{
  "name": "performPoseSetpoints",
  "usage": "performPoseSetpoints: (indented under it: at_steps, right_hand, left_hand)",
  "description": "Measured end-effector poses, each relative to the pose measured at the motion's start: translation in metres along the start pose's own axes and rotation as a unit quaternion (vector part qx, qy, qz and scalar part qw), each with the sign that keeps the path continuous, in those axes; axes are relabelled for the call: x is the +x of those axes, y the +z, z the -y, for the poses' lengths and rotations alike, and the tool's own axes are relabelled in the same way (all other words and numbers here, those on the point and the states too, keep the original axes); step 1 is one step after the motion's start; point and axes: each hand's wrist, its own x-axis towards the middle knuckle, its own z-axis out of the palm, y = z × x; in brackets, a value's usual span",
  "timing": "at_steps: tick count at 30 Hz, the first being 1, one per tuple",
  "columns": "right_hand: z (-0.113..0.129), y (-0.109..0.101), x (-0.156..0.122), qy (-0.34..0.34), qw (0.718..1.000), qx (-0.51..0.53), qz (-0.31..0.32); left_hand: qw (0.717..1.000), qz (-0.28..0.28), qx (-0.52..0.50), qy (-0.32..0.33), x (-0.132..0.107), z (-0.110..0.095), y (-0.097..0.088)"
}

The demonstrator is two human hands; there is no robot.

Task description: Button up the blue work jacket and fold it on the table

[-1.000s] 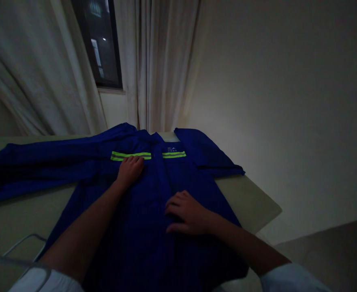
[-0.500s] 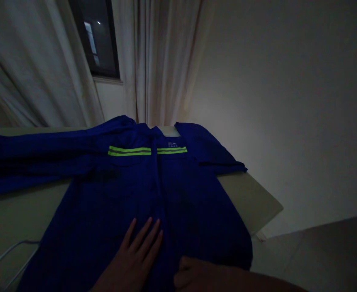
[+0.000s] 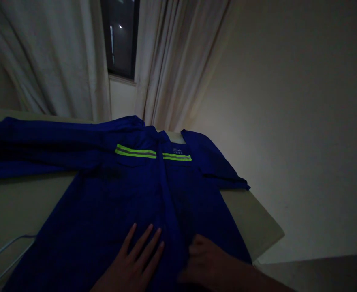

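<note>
Blue work jacket (image 3: 126, 202) lies on the tabletop (image 3: 251, 219) with its front facing up and its collar (image 3: 163, 134) at the far side, away from the person. Across the chest go two yellow-green reflective stripes (image 3: 135, 152), one on each side of the front closure, and a small pale logo (image 3: 177, 151) sits just above the stripe on the right side of the view. One sleeve (image 3: 44, 136) is stretched toward the left and runs out of the picture, while the other sleeve (image 3: 211, 160) lies folded at the right side of the jacket.

Both hands are on the lower part of the jacket, just beside the front closure and not touching each other. Left hand (image 3: 132, 259) lies flat on the cloth with the fingers spread, so its grip is wide and it seems to hold nothing. Right hand (image 3: 204, 259) rests with bent fingers on the cloth; the light is dim here, so I cannot tell if this grip pinches the fabric.

Thin pale wire (image 3: 8, 259) shows on the tabletop at the lower left. Behind the tabletop hang pale curtains (image 3: 178, 61) on both sides of a dark window (image 3: 120, 36), and a plain wall (image 3: 293, 121) fills the right side above the floor (image 3: 318, 273).
</note>
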Motion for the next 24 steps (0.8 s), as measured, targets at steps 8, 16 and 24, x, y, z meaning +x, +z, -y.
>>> performPoseSetpoints:
  at_steps: [8,16,24]
  right_hand:
    - [-0.092,-0.043,0.242,0.077,0.989,-0.016,-0.126]
    - [-0.187,-0.054,0.276,0.358,0.899,-0.094,-0.233]
    - [-0.196,-0.038,0.278,0.380,0.881,-0.157,-0.233]
  left_hand:
    - [0.997,-0.030,0.063,0.018,-0.001,0.008,0.007]
    - [0.987,-0.088,0.127,0.035,0.001,0.013,0.014]
    - [0.992,-0.049,0.116,0.031,-0.002,0.011,0.011]
